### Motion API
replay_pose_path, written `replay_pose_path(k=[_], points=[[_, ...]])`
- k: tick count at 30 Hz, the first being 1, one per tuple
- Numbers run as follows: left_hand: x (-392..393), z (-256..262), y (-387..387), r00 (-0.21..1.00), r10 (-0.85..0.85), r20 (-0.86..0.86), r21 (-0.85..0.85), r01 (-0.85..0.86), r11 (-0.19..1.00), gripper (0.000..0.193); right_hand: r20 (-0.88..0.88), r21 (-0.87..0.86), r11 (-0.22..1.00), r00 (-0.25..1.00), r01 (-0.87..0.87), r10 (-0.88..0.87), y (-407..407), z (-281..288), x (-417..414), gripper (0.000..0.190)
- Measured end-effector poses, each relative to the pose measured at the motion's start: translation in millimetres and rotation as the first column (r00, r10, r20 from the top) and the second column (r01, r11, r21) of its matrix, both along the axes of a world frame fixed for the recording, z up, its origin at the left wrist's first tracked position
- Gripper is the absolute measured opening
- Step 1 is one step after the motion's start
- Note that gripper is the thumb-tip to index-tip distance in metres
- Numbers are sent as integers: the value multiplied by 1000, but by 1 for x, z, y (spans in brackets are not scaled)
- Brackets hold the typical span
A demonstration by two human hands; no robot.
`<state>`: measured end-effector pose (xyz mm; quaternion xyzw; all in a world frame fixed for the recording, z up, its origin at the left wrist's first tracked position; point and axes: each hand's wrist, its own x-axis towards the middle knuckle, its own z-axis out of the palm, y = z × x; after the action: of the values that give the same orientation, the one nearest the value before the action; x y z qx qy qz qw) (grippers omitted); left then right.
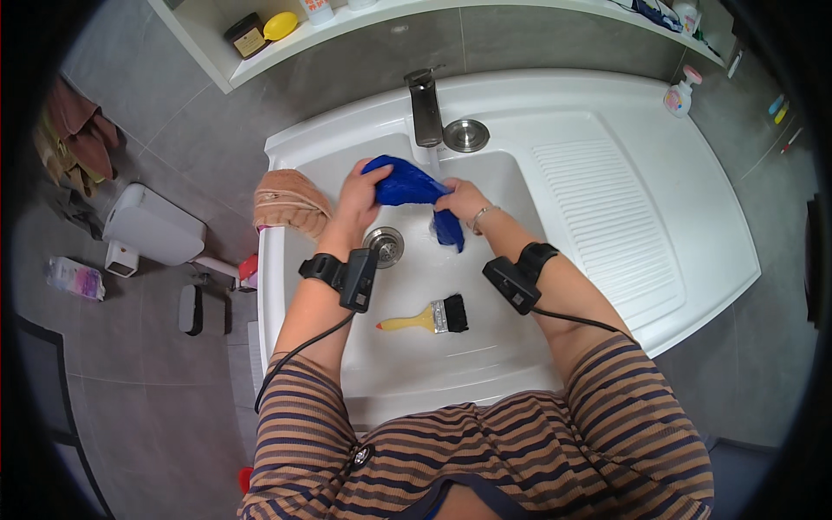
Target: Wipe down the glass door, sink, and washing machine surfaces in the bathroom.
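Note:
A wet blue cloth [408,183] stretches between my two hands above the sink basin [494,351]. My left hand [362,195] grips its left end, thumb on top. With fingers pinched, my right hand [463,200] holds the cloth nearer its right end, and a loose tail hangs below. Water runs from the dark metal faucet [426,110] just behind the cloth. Down in the basin lies a paintbrush [422,316] with a yellow handle and black bristles. The metal drain strainer [385,247] sits below my left hand.
A brown towel [290,200] drapes over the basin's left rim. Right of the basin is a ribbed washboard surface [611,214]. A round metal drain stopper [466,135] rests by the faucet. A pump bottle [681,94] stands at the back right corner. Overhead runs a white shelf [390,19].

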<state>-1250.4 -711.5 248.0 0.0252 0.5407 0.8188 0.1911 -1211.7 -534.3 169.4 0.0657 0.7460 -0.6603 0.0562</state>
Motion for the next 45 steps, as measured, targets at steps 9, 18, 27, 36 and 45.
replay_pose_path(k=[9, 18, 27, 36, 45], points=[[18, -39, 21, 843, -393, -367, -679, 46, 733, 78, -69, 17, 975, 972, -223, 224, -6, 71, 2, 41], [11, -23, 65, 886, -258, -386, -694, -95, 713, 47, -211, 316, 941, 958, -119, 192, 41, 86, 3, 62], [20, -12, 65, 864, -258, -432, -641, -93, 762, 62, -706, 657, 599, 651, 457, 278, 28, 157, -27, 63], [42, 3, 30, 900, -238, -364, -518, 17, 855, 67, -633, 390, 802, 764, 452, -123, 23, 106, 16, 53], [72, 31, 25, 886, -248, -392, -319, 122, 940, 35, 548, -790, 519, 757, 327, 357, -39, 2, 74, 83]])
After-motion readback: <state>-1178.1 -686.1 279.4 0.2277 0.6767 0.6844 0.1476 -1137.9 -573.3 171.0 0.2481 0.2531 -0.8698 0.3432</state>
